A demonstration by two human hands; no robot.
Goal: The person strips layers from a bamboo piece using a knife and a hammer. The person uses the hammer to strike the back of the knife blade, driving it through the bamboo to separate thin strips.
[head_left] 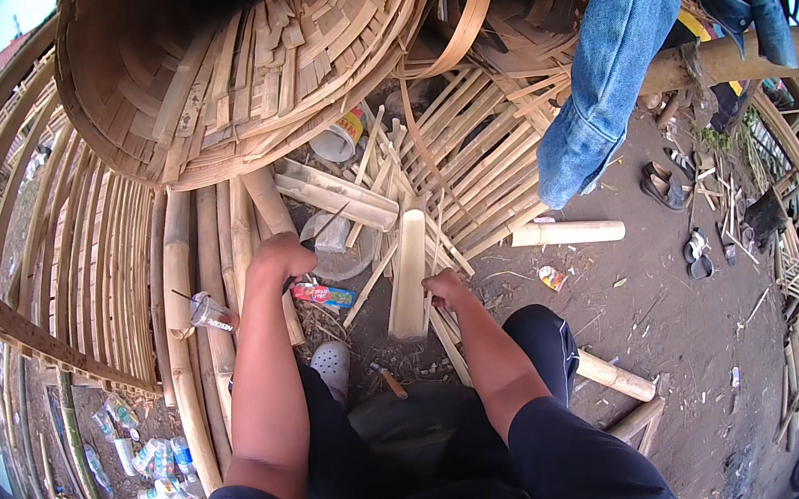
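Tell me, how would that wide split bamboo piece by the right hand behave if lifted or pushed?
The split bamboo piece would likely be stiff: its long edges run straight. It is probably light for its size, since it looks like an open trough rather than a tube. Pushed, it might rock or slide more than roll, given that shape.

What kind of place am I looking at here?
It looks like an open-air bamboo-working yard, though I can't be certain. A large round woven piece sits at the top, a split length of bamboo lies near the hands, and bamboo poles run along the left.
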